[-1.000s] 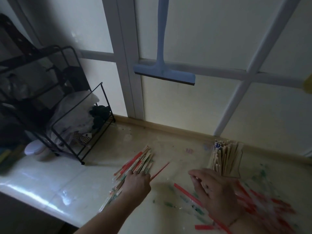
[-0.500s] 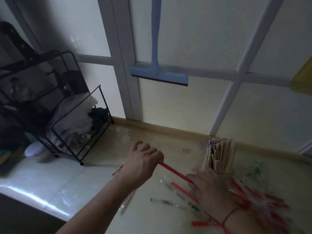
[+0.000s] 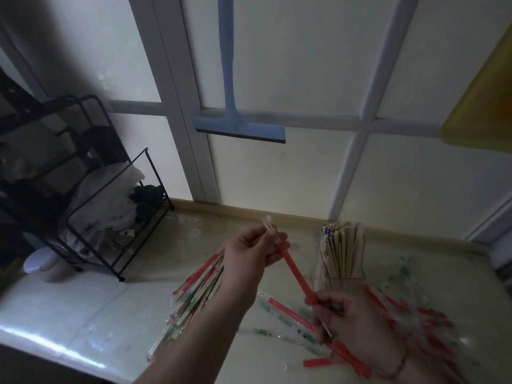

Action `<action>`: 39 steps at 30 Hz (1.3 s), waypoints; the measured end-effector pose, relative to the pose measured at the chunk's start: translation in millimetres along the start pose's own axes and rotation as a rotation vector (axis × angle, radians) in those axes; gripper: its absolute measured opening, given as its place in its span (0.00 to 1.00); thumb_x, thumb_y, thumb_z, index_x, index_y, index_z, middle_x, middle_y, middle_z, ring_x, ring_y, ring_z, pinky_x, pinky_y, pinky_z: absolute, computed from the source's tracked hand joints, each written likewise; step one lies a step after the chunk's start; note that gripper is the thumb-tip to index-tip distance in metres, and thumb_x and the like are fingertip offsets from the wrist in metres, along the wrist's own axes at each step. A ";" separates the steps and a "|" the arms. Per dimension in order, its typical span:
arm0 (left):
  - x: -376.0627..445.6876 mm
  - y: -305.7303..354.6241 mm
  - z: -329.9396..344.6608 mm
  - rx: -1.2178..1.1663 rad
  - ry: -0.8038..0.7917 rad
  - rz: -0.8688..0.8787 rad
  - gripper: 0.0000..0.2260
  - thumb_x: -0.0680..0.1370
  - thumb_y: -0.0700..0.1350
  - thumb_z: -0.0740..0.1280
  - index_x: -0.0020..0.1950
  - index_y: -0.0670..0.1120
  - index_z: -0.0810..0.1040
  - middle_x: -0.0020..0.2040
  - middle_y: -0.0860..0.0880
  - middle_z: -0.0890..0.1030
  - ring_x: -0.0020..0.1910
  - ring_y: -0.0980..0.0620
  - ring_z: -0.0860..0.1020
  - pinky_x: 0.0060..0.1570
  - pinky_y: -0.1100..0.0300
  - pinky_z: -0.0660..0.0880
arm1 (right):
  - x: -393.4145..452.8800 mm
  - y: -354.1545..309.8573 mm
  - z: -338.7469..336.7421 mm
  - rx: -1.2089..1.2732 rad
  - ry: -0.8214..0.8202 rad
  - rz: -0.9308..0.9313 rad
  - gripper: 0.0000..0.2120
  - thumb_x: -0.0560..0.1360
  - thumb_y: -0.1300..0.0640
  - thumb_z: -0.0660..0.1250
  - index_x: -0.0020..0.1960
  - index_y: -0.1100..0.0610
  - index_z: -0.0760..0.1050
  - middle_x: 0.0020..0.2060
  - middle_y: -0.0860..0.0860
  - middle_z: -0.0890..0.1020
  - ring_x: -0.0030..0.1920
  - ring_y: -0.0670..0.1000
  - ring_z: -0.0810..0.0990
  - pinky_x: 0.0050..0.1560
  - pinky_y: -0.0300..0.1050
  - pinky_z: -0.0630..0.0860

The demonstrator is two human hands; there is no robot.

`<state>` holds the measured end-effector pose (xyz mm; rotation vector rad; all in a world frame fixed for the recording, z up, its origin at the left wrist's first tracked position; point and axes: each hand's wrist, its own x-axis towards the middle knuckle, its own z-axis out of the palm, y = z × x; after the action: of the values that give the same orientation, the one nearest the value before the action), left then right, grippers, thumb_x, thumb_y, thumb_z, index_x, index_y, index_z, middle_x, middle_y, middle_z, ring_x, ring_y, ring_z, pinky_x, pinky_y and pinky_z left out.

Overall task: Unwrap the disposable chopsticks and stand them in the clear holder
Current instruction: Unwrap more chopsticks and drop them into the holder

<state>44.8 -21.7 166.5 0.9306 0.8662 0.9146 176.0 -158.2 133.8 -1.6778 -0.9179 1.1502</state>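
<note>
The left hand [image 3: 256, 249] is raised, forearm stretching up from the lower left, fingers curled with thumb pinched against them. The right hand [image 3: 346, 320] sits lower and nearer, knuckles up, fingers curled tight, a thin bracelet on its wrist.

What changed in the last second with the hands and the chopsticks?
The left hand left the pile of wrapped chopsticks and rose holding one red-wrapped pair by its top end. The right hand came off the counter and took hold of the pair's lower end, so it now spans both hands above the counter. The pile, the clear holder full of chopsticks and the empty wrappers stayed put.
</note>
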 end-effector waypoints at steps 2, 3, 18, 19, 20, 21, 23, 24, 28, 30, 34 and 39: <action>-3.5 -1.4 5.5 0.012 0.009 -0.006 0.05 0.78 0.38 0.67 0.50 0.38 0.81 0.44 0.41 0.86 0.45 0.43 0.85 0.45 0.55 0.83 | -2.9 2.7 -2.4 0.016 -0.003 0.021 0.07 0.76 0.69 0.66 0.47 0.61 0.81 0.29 0.55 0.82 0.27 0.53 0.80 0.30 0.45 0.75; -5.2 -2.5 7.8 0.012 0.008 -0.005 0.05 0.78 0.38 0.67 0.50 0.38 0.81 0.44 0.41 0.86 0.45 0.43 0.85 0.45 0.55 0.83 | -5.0 2.5 -3.2 0.024 0.005 0.028 0.07 0.75 0.69 0.66 0.47 0.60 0.81 0.30 0.55 0.82 0.28 0.54 0.81 0.31 0.47 0.76; 11.4 -8.8 7.6 -0.138 0.070 -0.138 0.06 0.79 0.37 0.66 0.46 0.36 0.80 0.40 0.40 0.84 0.41 0.46 0.85 0.40 0.57 0.82 | -16.7 -4.0 -12.7 0.368 -0.023 0.069 0.13 0.70 0.56 0.68 0.38 0.67 0.80 0.30 0.62 0.80 0.26 0.56 0.79 0.27 0.44 0.75; 16.0 -9.2 3.8 -0.150 0.082 -0.156 0.06 0.79 0.37 0.66 0.46 0.36 0.80 0.40 0.40 0.84 0.40 0.47 0.85 0.39 0.57 0.82 | -16.3 -6.7 -16.4 0.394 -0.073 0.097 0.15 0.69 0.54 0.68 0.37 0.67 0.79 0.31 0.63 0.79 0.27 0.56 0.80 0.27 0.44 0.76; 19.2 -10.5 0.2 -0.150 0.089 -0.172 0.06 0.79 0.37 0.66 0.46 0.36 0.80 0.39 0.41 0.84 0.40 0.47 0.85 0.39 0.57 0.82 | -16.8 -10.4 -19.4 0.387 -0.132 0.130 0.15 0.69 0.54 0.68 0.37 0.67 0.80 0.32 0.64 0.79 0.28 0.56 0.81 0.28 0.44 0.77; 21.1 -12.4 -2.5 -0.143 0.090 -0.187 0.06 0.79 0.37 0.66 0.46 0.36 0.80 0.39 0.41 0.84 0.40 0.47 0.85 0.38 0.58 0.82 | -17.2 -12.9 -21.9 0.359 -0.198 0.154 0.15 0.69 0.53 0.69 0.37 0.66 0.81 0.32 0.63 0.80 0.29 0.56 0.82 0.29 0.43 0.78; 23.0 -17.7 -5.5 -0.134 0.092 -0.212 0.05 0.79 0.36 0.66 0.47 0.36 0.80 0.39 0.40 0.84 0.40 0.47 0.85 0.37 0.58 0.82 | -17.1 -15.6 -23.3 0.311 -0.287 0.210 0.13 0.69 0.54 0.70 0.39 0.66 0.82 0.31 0.60 0.82 0.30 0.54 0.83 0.30 0.42 0.78; 23.3 -20.3 -5.6 -0.130 0.094 -0.222 0.05 0.79 0.36 0.66 0.47 0.35 0.80 0.39 0.40 0.84 0.39 0.47 0.85 0.37 0.58 0.81 | -17.0 -16.5 -22.7 0.298 -0.298 0.233 0.11 0.68 0.55 0.71 0.38 0.65 0.82 0.32 0.60 0.83 0.30 0.53 0.83 0.30 0.42 0.79; 23.0 -29.6 -4.9 -0.102 0.101 -0.258 0.05 0.79 0.35 0.65 0.46 0.35 0.79 0.38 0.40 0.84 0.38 0.47 0.84 0.36 0.58 0.81 | -13.7 -14.0 -18.3 0.273 -0.246 0.267 0.06 0.71 0.62 0.72 0.37 0.64 0.83 0.33 0.60 0.83 0.30 0.54 0.82 0.30 0.43 0.79; 21.9 -32.6 -4.3 -0.082 0.092 -0.264 0.05 0.79 0.35 0.66 0.46 0.34 0.79 0.38 0.39 0.84 0.39 0.47 0.84 0.37 0.57 0.82 | -12.2 -12.7 -17.1 0.275 -0.219 0.274 0.06 0.72 0.64 0.71 0.37 0.65 0.82 0.33 0.60 0.83 0.29 0.54 0.83 0.29 0.42 0.78; 17.4 -39.4 -0.3 -0.036 0.070 -0.259 0.08 0.79 0.36 0.66 0.51 0.31 0.78 0.41 0.37 0.83 0.40 0.46 0.84 0.40 0.56 0.82 | -8.6 -10.8 -13.6 0.285 -0.186 0.301 0.06 0.73 0.65 0.70 0.41 0.68 0.81 0.33 0.62 0.83 0.29 0.54 0.83 0.28 0.42 0.78; 6.3 -51.5 4.8 -0.012 0.050 -0.278 0.09 0.79 0.36 0.66 0.51 0.30 0.78 0.41 0.38 0.83 0.40 0.46 0.84 0.39 0.57 0.82 | -0.9 -6.9 -11.5 0.279 -0.152 0.318 0.06 0.73 0.65 0.70 0.43 0.70 0.80 0.34 0.63 0.83 0.30 0.55 0.83 0.31 0.45 0.80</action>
<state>64.6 -33.2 119.6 0.7567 1.0042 0.7043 185.9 -159.5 142.6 -1.5557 -0.5574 1.5599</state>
